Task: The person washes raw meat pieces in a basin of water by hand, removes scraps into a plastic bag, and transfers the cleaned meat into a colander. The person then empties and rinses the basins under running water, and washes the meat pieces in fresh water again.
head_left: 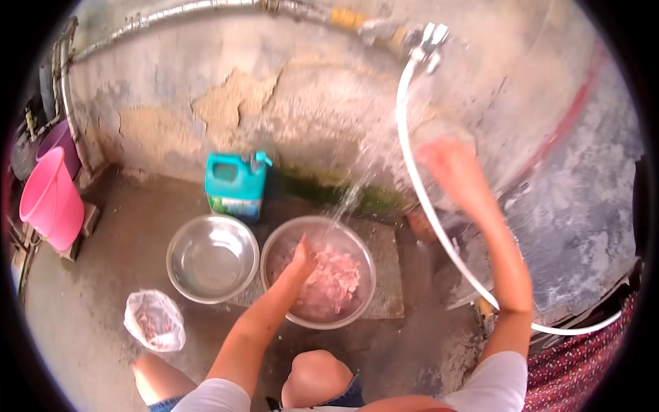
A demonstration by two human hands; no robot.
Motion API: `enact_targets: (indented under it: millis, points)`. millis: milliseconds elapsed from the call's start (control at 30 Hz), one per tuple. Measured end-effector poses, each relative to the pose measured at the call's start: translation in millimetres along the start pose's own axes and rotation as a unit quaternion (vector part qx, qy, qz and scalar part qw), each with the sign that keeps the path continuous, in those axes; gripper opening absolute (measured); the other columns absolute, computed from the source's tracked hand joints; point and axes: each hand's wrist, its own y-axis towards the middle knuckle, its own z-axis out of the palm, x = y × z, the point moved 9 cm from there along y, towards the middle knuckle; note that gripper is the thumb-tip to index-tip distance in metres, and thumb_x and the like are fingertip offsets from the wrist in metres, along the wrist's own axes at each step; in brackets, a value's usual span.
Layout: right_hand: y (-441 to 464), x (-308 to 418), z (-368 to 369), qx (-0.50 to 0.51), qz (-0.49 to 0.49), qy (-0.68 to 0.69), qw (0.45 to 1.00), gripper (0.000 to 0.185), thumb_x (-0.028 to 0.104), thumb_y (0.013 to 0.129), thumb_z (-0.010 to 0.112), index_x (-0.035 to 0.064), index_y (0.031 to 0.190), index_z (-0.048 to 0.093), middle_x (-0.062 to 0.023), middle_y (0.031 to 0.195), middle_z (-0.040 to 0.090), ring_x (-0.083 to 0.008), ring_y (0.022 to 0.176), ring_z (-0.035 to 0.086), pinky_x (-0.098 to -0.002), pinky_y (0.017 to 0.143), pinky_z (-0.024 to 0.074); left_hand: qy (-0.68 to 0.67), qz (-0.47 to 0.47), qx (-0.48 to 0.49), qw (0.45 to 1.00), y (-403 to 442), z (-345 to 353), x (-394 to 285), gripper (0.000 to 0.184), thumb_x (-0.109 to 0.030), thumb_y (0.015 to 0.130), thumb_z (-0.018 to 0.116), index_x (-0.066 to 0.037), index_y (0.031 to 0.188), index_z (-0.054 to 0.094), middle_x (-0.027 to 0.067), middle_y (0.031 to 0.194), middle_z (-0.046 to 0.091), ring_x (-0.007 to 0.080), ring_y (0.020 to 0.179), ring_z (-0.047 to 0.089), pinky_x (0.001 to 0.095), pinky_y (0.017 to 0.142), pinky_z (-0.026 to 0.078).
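My left hand (pixel 302 259) reaches into a metal basin (pixel 367 299) that holds pale pink pieces looking like raw meat (pixel 334 278) in water. Its fingers are partly hidden among the contents, so their grip cannot be made out. A stream of water (pixel 350 199) falls into the basin's far side. Raised at the right, near the wall and beside a white hose (pixel 412 154), is my right hand (pixel 449 165). Motion smears its fingers, and I cannot tell whether it holds anything.
Left of the basin sits a second metal basin (pixel 213 264), with a teal jug (pixel 235 185) behind it. A plastic bag (pixel 155 321) with contents lies on the floor. A pink bucket (pixel 51 199) stands far left. The hose runs from a wall tap (pixel 430 47).
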Motion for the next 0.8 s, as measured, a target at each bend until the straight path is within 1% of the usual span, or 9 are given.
enact_targets:
  millis: [133,233,367,467,500,600,700,733,800]
  points:
    - [100.0,-7.8,-128.9,-0.241,-0.117,-0.274,0.924,0.021,0.019,0.082,0.051,0.0020,0.091,0.058,-0.0199,0.082,0.058,-0.0334,0.079,0.056,-0.0408,0.069,0.0446,0.059,0.010,0.007,0.998,-17.4,28.1,-1.6,0.067,-0.043,0.086,0.040,-0.010,0.137,0.011,0.0109,0.143,0.010,0.0309,0.130,0.011,0.0499,0.103,0.012]
    - [180.5,-59.8,-108.6,-0.042,0.001,-0.244,0.969,0.029,0.028,0.083,0.050,0.0035,0.096,0.059,-0.0195,0.087,0.060,-0.0304,0.081,0.058,-0.0374,0.070,0.0455,0.085,0.024,0.039,0.995,-38.3,23.5,-6.2,0.067,-0.043,0.085,0.042,-0.010,0.136,0.015,0.0108,0.142,0.015,0.0296,0.129,0.016,0.0502,0.102,0.016]
    - [175.1,-32.1,-86.7,0.181,0.172,-0.272,0.929,0.032,0.031,0.084,0.050,0.0032,0.096,0.060,-0.0173,0.081,0.062,-0.0207,0.071,0.062,-0.0306,0.064,0.0477,0.111,0.030,0.036,0.993,-57.3,-6.2,-11.5,0.063,-0.040,0.084,0.043,-0.010,0.135,0.021,0.0099,0.141,0.016,0.0290,0.128,0.017,0.0497,0.100,0.020]
    - [203.1,-66.5,-70.0,0.085,0.201,-0.254,0.942,0.028,0.029,0.076,0.054,0.0014,0.077,0.062,-0.0111,0.069,0.064,-0.0179,0.062,0.063,-0.0316,0.061,0.0507,0.181,0.011,0.030,0.983,-17.0,-33.7,-0.8,0.061,-0.041,0.084,0.043,-0.012,0.134,0.025,0.0092,0.140,0.019,0.0291,0.127,0.020,0.0497,0.099,0.020]
    - [214.9,-80.5,-68.4,0.039,0.161,-0.247,0.955,0.027,0.027,0.075,0.054,0.0053,0.061,0.064,-0.0054,0.053,0.061,-0.0150,0.042,0.058,-0.0308,0.049,0.0500,0.209,-0.004,0.024,0.978,-1.9,-48.1,6.6,0.060,-0.041,0.084,0.043,-0.012,0.134,0.026,0.0089,0.140,0.020,0.0291,0.126,0.022,0.0498,0.099,0.020]
    - [190.8,-40.7,-99.7,-0.037,0.090,-0.376,0.922,0.029,0.030,0.074,0.054,0.0035,0.070,0.064,-0.0142,0.067,0.062,-0.0259,0.062,0.062,-0.0362,0.056,0.0485,0.288,-0.047,0.071,0.954,-119.0,9.8,-19.1,0.067,-0.051,0.079,0.044,-0.015,0.133,0.027,0.0081,0.137,0.025,0.0291,0.123,0.025,0.0514,0.098,0.019]
    - [109.8,16.4,-111.6,-0.222,-0.050,-0.215,0.950,0.031,0.032,0.076,0.055,0.0036,0.084,0.062,-0.0171,0.080,0.061,-0.0266,0.077,0.060,-0.0378,0.064,0.0472,0.247,-0.093,0.050,0.963,-94.9,-10.8,-17.1,0.068,-0.053,0.078,0.044,-0.017,0.133,0.029,0.0076,0.138,0.024,0.0296,0.123,0.025,0.0495,0.099,0.020]
    - [76.6,22.8,-92.7,-0.209,-0.054,-0.057,0.975,0.029,0.030,0.077,0.054,0.0034,0.086,0.062,-0.0157,0.082,0.061,-0.0250,0.077,0.060,-0.0361,0.066,0.0476,0.226,-0.082,0.040,0.970,-150.4,14.8,-43.0,0.060,-0.048,0.081,0.043,-0.017,0.131,0.032,0.0071,0.137,0.027,0.0296,0.121,0.027,0.0466,0.099,0.021]
    - [18.8,29.1,-15.7,-0.104,0.004,0.317,0.943,0.027,0.026,0.080,0.053,0.0030,0.090,0.060,-0.0127,0.085,0.061,-0.0218,0.078,0.060,-0.0328,0.069,0.0484,0.282,0.080,0.086,0.952,-101.1,-4.1,-55.5,0.053,-0.036,0.081,0.047,-0.018,0.130,0.035,0.0049,0.133,0.033,0.0222,0.119,0.029,0.0439,0.097,0.023]
